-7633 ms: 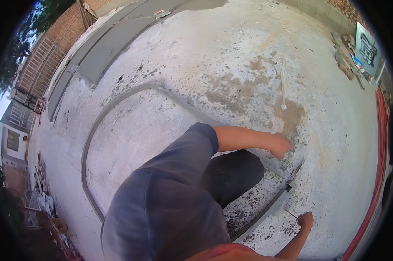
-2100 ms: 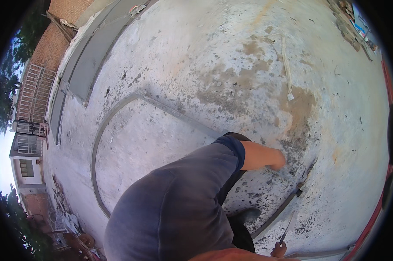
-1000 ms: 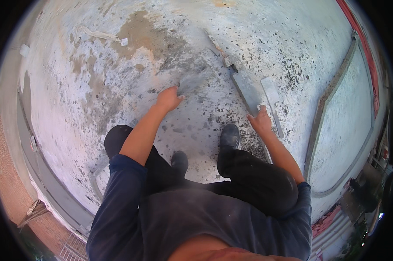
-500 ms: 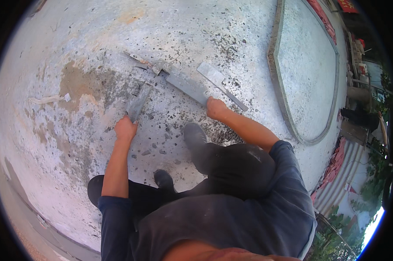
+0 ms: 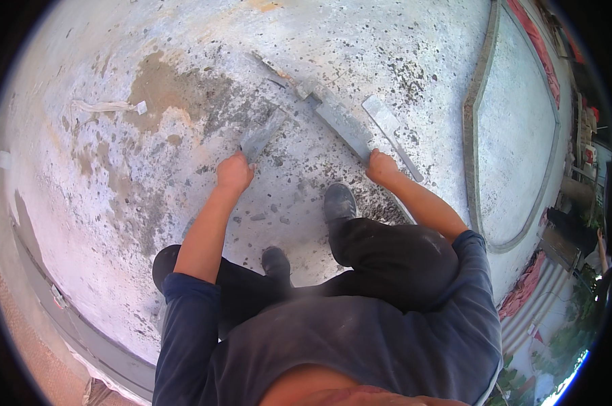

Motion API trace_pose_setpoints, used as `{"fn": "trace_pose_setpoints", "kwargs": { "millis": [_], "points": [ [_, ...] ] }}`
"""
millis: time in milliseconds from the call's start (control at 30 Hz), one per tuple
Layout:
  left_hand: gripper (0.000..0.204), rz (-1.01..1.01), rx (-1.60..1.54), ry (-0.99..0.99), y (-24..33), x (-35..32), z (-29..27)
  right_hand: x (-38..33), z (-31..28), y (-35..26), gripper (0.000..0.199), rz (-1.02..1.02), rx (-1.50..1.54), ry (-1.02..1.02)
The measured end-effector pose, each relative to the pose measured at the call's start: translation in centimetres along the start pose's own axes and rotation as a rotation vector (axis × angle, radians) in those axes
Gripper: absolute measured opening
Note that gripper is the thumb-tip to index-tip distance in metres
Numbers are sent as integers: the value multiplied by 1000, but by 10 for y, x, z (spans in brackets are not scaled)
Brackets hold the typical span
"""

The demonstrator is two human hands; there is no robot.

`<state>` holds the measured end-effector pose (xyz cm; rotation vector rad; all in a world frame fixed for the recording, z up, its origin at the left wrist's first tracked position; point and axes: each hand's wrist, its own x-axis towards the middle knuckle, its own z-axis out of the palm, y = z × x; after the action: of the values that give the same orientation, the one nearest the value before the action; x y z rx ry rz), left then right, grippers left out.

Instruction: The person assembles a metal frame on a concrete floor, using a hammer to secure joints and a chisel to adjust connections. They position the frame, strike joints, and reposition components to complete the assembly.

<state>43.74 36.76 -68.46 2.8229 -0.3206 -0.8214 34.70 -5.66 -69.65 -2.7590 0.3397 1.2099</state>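
My left hand (image 5: 235, 172) is closed around the near end of a short flat grey bar (image 5: 262, 137), which points away over the ground. To its right, my right hand (image 5: 382, 166) grips the near end of a longer grey bar (image 5: 344, 130). That bar slants away to the left, with a notch or bracket near its far end. A thin rusty strip (image 5: 275, 69) runs on beyond that end; I cannot tell whether they are joined. Just right of the longer bar lies a pale flat blade with a narrow handle (image 5: 383, 120), touched by neither hand.
Dark crumbs and a damp brown patch (image 5: 147, 91) mark the pale concrete ground. A whitish strip of cloth or plastic (image 5: 103, 106) lies at left. My boots (image 5: 340, 201) stand near the bars. A raised grey kerb (image 5: 469, 128) frames a pale slab at right.
The view has shifted, so the bars and both hands appear farther right. Each hand keeps its grip. The longer bar now shows a narrower face.
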Motion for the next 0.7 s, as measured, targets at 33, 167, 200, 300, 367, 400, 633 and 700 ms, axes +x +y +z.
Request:
{"fn": "trace_pose_setpoints", "kwargs": {
  "millis": [33,167,200,300,367,400,633,700],
  "points": [
    [45,7,-12,20,-2,0,4,-1,-3,-1,38,-6,1,5],
    [45,67,-54,125,-8,-1,21,-8,-8,4,41,-69,-25,42],
    [46,72,-60,151,-9,-3,26,-10,-9,6,42,-72,-37,43],
    [50,99,-71,244,-16,-8,36,-16,-10,6,43,-74,-43,54],
    [52,130,-74,324,-21,-11,44,-23,-12,3,43,-90,-55,69],
    [52,133,-70,363,-23,-11,48,-27,-13,1,43,-107,-64,80],
    [52,146,-88,441,-25,-14,45,-54,-24,-15,48,-57,-58,77],
    [51,157,-107,449,-26,-13,43,-58,-18,-14,47,-89,-96,80]
  ]
}}
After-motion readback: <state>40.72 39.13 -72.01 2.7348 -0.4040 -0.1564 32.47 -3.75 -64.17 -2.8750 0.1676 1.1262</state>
